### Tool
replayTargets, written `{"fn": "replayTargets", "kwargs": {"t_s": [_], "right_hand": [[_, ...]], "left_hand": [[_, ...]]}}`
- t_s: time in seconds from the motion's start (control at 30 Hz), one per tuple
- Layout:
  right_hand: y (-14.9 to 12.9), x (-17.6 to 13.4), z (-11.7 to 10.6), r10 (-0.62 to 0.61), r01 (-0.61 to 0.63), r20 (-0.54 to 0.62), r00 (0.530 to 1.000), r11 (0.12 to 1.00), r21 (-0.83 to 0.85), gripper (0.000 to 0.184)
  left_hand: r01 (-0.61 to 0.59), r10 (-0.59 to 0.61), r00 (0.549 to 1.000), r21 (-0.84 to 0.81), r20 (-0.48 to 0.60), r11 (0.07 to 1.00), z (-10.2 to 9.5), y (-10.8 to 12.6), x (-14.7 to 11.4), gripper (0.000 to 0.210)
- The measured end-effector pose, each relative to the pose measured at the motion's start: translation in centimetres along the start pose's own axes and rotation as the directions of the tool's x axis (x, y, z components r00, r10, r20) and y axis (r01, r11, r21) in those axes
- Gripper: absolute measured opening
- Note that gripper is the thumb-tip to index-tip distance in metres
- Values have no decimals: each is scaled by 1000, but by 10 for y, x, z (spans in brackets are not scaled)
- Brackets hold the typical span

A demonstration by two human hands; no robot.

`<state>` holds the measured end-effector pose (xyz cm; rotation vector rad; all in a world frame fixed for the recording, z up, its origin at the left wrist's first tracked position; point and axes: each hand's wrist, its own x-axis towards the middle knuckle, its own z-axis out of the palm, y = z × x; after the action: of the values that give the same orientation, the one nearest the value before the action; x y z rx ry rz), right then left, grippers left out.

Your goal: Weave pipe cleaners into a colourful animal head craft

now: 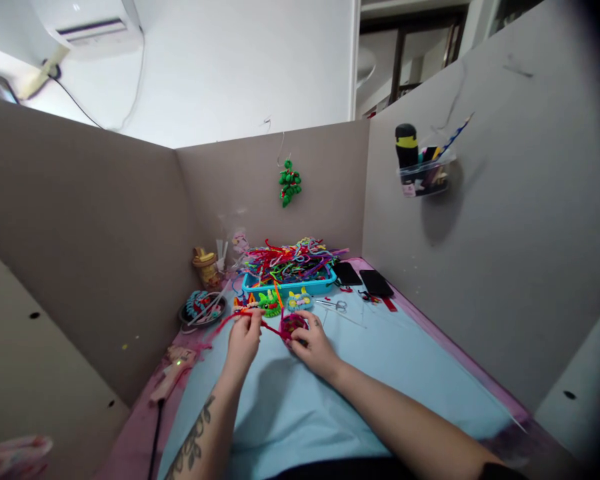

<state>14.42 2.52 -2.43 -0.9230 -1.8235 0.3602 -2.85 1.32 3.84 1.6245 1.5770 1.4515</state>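
Note:
My left hand (245, 339) pinches a red pipe cleaner (271, 327), whose loose end trails off to the left. My right hand (318, 345) grips a round magenta piece (289, 324) that seems to be coiled from pipe cleaners; its details are too small to make out. The red strand runs from my left fingers to this piece. Just beyond my hands lie a green pipe-cleaner figure (270, 305) and a pale blue one with yellow parts (299, 301). Scissors (336, 306) rest to the right of them.
A blue tray (310, 287) heaped with colourful pipe cleaners stands at the back. On the left are a dark bowl (220, 311), a yellow-lidded cup (207, 270) and a corded pink device (167, 383). Two black phones (377, 283) lie at the right. Grey partitions (275, 200) enclose the table.

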Motion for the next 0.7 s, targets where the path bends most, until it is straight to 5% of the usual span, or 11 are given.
{"fn": "replayTargets", "kwargs": {"t_s": [0.2,0.33,0.47,0.7], "right_hand": [[-1,0,-1,-1,1,10,1000,999,41,7],[5,2,0,113,-106,-62,992,989,104,8],[8,3,3,174,-164,-68,982,978,129,8],[0,1,-1,65,-63,-34,997,996,65,8]], "left_hand": [[-38,80,970,-180,230,983,13,-6,21,32],[-44,49,998,-161,29,986,32,-28,-2,30],[37,-31,992,-48,120,998,40,-28,-28,27],[-27,26,999,14,48,1000,45,-16,-35,28]]}}
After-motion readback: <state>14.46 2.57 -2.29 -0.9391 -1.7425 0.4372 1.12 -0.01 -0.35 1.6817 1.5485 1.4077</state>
